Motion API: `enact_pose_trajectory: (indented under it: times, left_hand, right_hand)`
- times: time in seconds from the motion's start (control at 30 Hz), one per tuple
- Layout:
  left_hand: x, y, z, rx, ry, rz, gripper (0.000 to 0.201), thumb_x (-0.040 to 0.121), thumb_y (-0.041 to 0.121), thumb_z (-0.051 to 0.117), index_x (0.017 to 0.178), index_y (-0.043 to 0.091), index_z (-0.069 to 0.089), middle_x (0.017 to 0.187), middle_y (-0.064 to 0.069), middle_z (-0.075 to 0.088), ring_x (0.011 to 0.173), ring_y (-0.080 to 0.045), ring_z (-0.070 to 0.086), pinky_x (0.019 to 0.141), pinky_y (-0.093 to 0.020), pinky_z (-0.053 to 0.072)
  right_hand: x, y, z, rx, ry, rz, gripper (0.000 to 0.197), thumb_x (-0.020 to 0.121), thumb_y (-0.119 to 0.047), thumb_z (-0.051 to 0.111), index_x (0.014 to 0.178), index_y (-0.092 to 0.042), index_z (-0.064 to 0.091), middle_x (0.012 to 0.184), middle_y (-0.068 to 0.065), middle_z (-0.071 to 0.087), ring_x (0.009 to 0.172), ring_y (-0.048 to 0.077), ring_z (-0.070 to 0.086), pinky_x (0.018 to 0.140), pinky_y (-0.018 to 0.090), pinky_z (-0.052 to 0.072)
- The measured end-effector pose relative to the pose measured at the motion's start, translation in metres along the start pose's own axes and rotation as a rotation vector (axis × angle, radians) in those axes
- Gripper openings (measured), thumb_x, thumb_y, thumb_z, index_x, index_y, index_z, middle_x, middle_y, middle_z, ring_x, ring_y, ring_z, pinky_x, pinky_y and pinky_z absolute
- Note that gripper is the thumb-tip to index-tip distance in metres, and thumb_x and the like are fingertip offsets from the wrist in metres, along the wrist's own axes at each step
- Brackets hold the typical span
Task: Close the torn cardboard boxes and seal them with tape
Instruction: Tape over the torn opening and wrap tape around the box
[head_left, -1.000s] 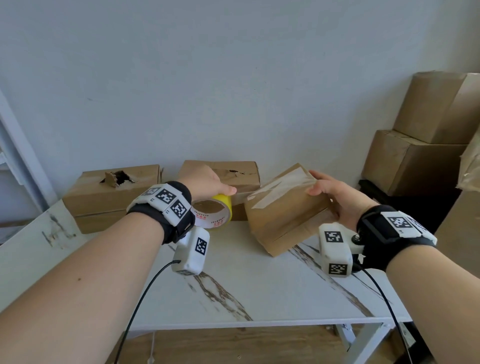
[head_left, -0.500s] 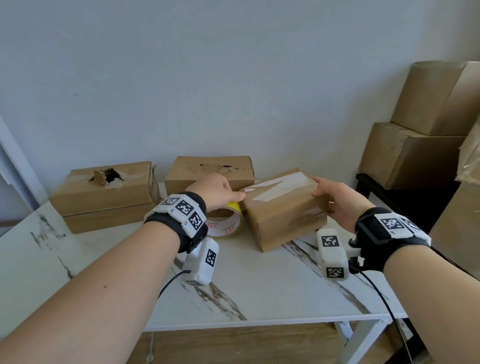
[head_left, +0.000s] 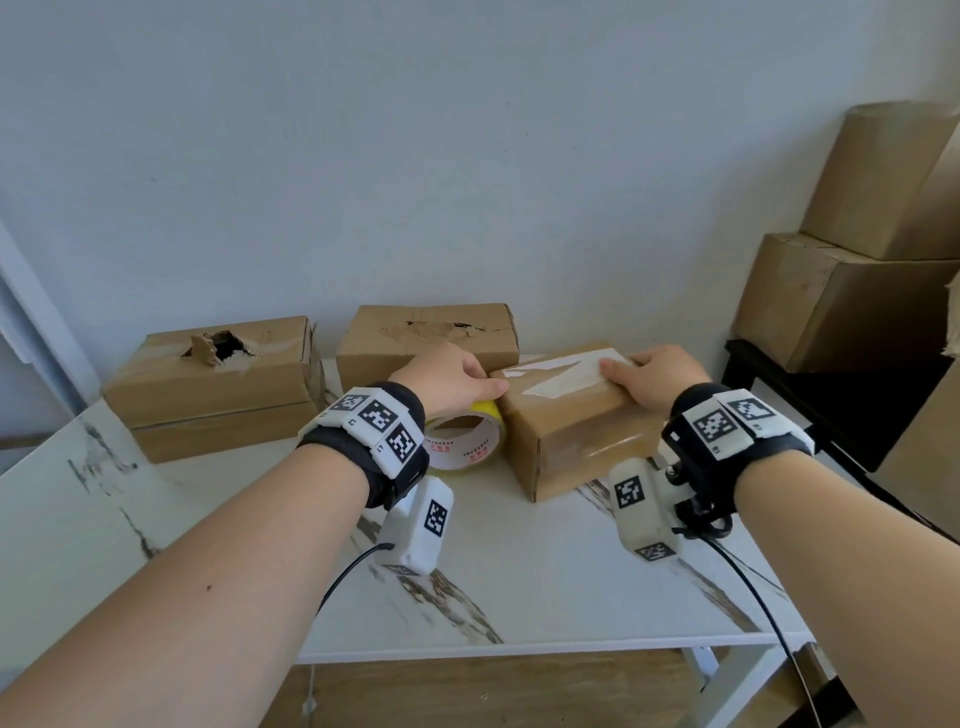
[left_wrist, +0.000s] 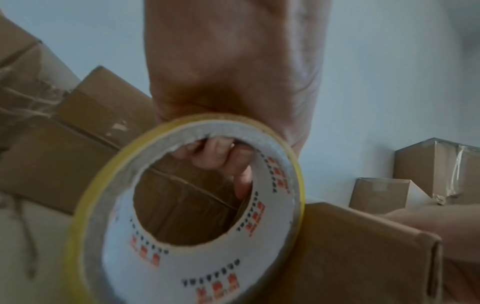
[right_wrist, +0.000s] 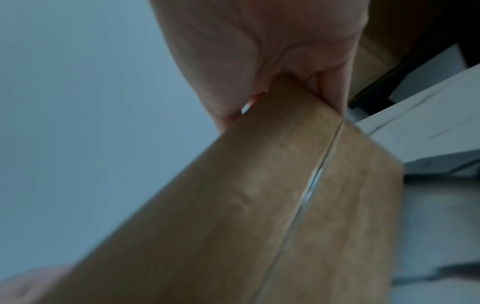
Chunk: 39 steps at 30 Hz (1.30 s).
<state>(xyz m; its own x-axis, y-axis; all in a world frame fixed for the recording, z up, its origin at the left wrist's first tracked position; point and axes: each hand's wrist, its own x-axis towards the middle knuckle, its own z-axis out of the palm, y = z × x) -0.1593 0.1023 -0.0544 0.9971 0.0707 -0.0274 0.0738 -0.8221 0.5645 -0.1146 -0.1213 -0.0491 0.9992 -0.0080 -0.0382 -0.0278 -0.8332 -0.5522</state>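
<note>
A small taped cardboard box (head_left: 574, 426) lies on the white marble table (head_left: 519, 587), a strip of clear tape across its top. My right hand (head_left: 657, 376) grips its far right end, thumb on top; the box (right_wrist: 259, 205) fills the right wrist view. My left hand (head_left: 449, 376) holds the yellow-edged tape roll (head_left: 465, 439) just left of the box, fingers curled through the core (left_wrist: 221, 158), thumb touching the box's top corner. Two torn boxes stand behind: one with a ragged hole (head_left: 218, 382) at the left, one with a ripped top (head_left: 428, 335) in the middle.
Large cardboard boxes (head_left: 852, 291) are stacked on a dark stand at the right. The wall runs close behind the table. The table's front edge (head_left: 519, 649) is near me, with wooden floor below.
The taped box has come down from a tilt to lie flat on the table. My left hand with the roll moved right against it. My right hand shifted onto the top.
</note>
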Motion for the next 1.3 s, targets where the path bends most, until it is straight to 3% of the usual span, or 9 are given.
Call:
enact_pose_trajectory:
  times: [0.23, 0.33, 0.43, 0.57, 0.7, 0.83, 0.97, 1.13, 1.3]
  left_hand:
    - [0.001, 0.004, 0.0, -0.012, -0.011, 0.01, 0.035, 0.085, 0.05, 0.061, 0.102, 0.02, 0.07, 0.101, 0.002, 0.068, 0.097, -0.016, 0.06, 0.091, -0.039, 0.049]
    - [-0.001, 0.005, -0.002, 0.003, -0.015, 0.01, 0.034, 0.086, 0.048, 0.06, 0.1, 0.02, 0.072, 0.097, 0.002, 0.069, 0.095, -0.017, 0.061, 0.09, -0.04, 0.05]
    - [-0.003, 0.005, -0.002, -0.015, -0.005, 0.006, 0.033, 0.086, 0.047, 0.061, 0.098, 0.019, 0.074, 0.096, 0.001, 0.07, 0.093, -0.017, 0.062, 0.09, -0.04, 0.05]
    - [-0.007, 0.006, -0.001, 0.028, -0.023, -0.009, 0.035, 0.088, 0.05, 0.056, 0.094, 0.019, 0.073, 0.09, 0.0, 0.069, 0.088, -0.017, 0.062, 0.084, -0.036, 0.05]
    - [-0.01, 0.0, -0.006, -0.188, -0.111, -0.137, 0.037, 0.09, 0.046, 0.051, 0.085, 0.012, 0.063, 0.081, -0.006, 0.059, 0.083, -0.025, 0.056, 0.079, -0.034, 0.041]
    - [-0.017, -0.007, -0.016, -0.264, -0.125, -0.21, 0.037, 0.091, 0.039, 0.051, 0.114, 0.011, 0.055, 0.103, -0.006, 0.053, 0.095, -0.023, 0.05, 0.078, -0.03, 0.035]
    - [-0.023, -0.011, -0.025, -0.254, -0.102, -0.212, 0.025, 0.09, 0.036, 0.052, 0.093, 0.012, 0.058, 0.084, -0.003, 0.055, 0.074, -0.015, 0.049, 0.062, -0.024, 0.034]
    - [-0.028, -0.017, -0.032, -0.207, -0.059, -0.216, 0.032, 0.086, 0.038, 0.057, 0.068, 0.014, 0.047, 0.073, -0.003, 0.046, 0.064, -0.017, 0.042, 0.059, -0.028, 0.03]
    - [-0.034, -0.021, -0.034, -0.238, -0.059, -0.117, 0.031, 0.085, 0.04, 0.061, 0.077, 0.012, 0.05, 0.084, -0.004, 0.046, 0.077, -0.019, 0.043, 0.064, -0.028, 0.029]
  right_hand:
    - [-0.002, -0.005, -0.003, -0.183, 0.014, -0.06, 0.038, 0.097, -0.012, 0.035, 0.132, -0.012, 0.051, 0.129, 0.016, 0.056, 0.106, 0.032, 0.053, 0.087, 0.033, 0.042]
    - [-0.01, -0.014, 0.007, -0.231, -0.024, -0.205, 0.05, 0.098, -0.018, 0.032, 0.147, -0.024, 0.028, 0.147, 0.011, 0.041, 0.133, 0.029, 0.039, 0.112, 0.042, 0.027]
    - [-0.015, -0.024, 0.017, -0.359, -0.07, -0.323, 0.044, 0.1, -0.031, 0.029, 0.143, -0.028, 0.035, 0.15, 0.006, 0.034, 0.14, 0.022, 0.027, 0.115, 0.05, 0.008]
    - [-0.022, -0.032, 0.014, -0.307, -0.172, -0.431, 0.044, 0.101, -0.023, 0.031, 0.143, -0.031, 0.037, 0.154, -0.001, 0.032, 0.14, 0.021, 0.03, 0.115, 0.035, 0.02]
    - [-0.031, -0.046, -0.001, -0.261, -0.325, -0.414, 0.056, 0.091, -0.022, 0.052, 0.143, -0.035, 0.038, 0.142, -0.004, 0.046, 0.12, 0.017, 0.048, 0.096, 0.024, 0.035]
    - [-0.034, -0.061, -0.004, -0.347, -0.514, -0.42, 0.087, 0.078, -0.024, 0.071, 0.15, -0.033, 0.022, 0.149, -0.005, 0.037, 0.132, 0.016, 0.039, 0.105, 0.025, 0.03]
    - [-0.04, -0.074, 0.003, -0.501, -0.504, -0.492, 0.103, 0.073, -0.023, 0.078, 0.152, -0.03, 0.013, 0.157, -0.005, 0.019, 0.142, 0.016, 0.023, 0.109, 0.027, 0.025]
    - [-0.045, -0.088, 0.01, -0.679, -0.396, -0.562, 0.108, 0.061, -0.04, 0.084, 0.148, -0.034, 0.021, 0.145, -0.006, 0.028, 0.135, 0.02, 0.031, 0.11, 0.042, 0.032]
    - [-0.047, -0.085, 0.02, -0.818, -0.397, -0.552, 0.119, 0.058, -0.051, 0.08, 0.149, -0.04, 0.004, 0.148, -0.004, 0.026, 0.138, 0.023, 0.025, 0.112, 0.043, 0.03]
